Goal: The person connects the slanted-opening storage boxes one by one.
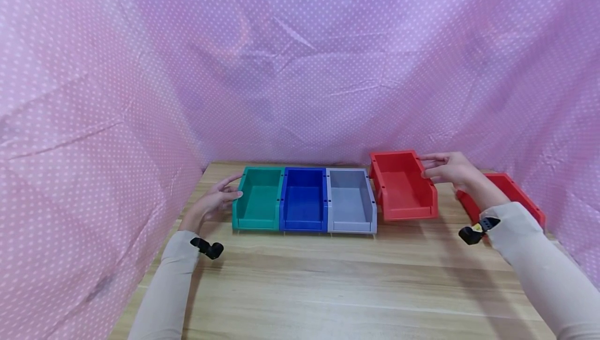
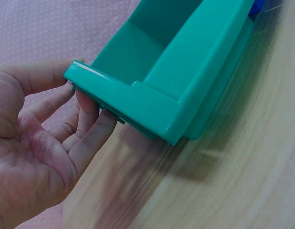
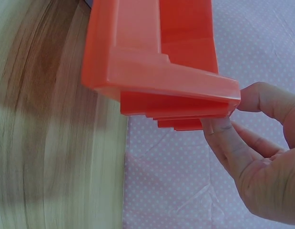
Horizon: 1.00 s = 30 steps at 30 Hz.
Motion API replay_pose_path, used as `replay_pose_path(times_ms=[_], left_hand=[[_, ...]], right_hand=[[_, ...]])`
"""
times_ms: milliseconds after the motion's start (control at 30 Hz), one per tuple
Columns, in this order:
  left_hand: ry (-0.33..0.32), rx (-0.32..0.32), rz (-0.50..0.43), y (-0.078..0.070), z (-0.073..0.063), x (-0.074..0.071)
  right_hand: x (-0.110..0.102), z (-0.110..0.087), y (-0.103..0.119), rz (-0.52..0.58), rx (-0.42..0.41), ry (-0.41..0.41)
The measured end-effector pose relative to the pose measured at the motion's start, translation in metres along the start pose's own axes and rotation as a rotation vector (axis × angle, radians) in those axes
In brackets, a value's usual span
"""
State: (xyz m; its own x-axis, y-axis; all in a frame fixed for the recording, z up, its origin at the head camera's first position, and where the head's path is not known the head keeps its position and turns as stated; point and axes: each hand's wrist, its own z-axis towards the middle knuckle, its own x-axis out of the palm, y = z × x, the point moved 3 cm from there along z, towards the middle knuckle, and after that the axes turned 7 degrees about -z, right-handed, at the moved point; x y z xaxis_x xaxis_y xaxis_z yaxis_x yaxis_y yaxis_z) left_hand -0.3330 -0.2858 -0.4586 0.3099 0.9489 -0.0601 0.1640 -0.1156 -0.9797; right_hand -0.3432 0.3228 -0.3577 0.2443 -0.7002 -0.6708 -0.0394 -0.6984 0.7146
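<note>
Nearest the camera in the head view, two pale sleeves reach up from the bottom corners: the left sleeve (image 1: 169, 288) and the right sleeve (image 1: 544, 277), each with a small black device at the cuff. Between them spreads a light wood-grain surface (image 1: 319, 288). Along its far part stand three open-fronted bins, side by side from left to right: a green bin (image 1: 258, 194), a blue bin (image 1: 303, 197) and a grey bin (image 1: 350, 199). The left hand (image 1: 213, 202) is at the green bin's outer left side, thumb on the rim. Just right of the grey bin is a red bin (image 1: 403, 189), slightly turned, its right side held by the right hand (image 1: 450, 168). It seems raised off the surface, though from this angle that is hard to judge. A second red bin (image 1: 513, 191) lies further right, partly hidden by the right forearm. Pink and lilac cloth (image 1: 300, 95) with white dots hangs behind and at both sides.

In the left wrist view, the left hand, palm showing, grips the green bin's side edge, with digits above and below the rim. A sliver of blue shows at the top right.

In the right wrist view, the right hand pinches the red bin's side edge, thumb against the outside, fingertips beneath the stepped underside. Wood grain fills the left; dotted cloth, the right.
</note>
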Motion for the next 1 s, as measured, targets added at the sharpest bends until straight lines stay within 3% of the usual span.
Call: replay_pose_path(times_ms=[1000], left_hand=[[0.007,0.012,0.046,-0.0014,-0.0030,0.0016]], right_hand=[[0.0010,-0.0027,-0.0030,0.017,-0.004,-0.020]])
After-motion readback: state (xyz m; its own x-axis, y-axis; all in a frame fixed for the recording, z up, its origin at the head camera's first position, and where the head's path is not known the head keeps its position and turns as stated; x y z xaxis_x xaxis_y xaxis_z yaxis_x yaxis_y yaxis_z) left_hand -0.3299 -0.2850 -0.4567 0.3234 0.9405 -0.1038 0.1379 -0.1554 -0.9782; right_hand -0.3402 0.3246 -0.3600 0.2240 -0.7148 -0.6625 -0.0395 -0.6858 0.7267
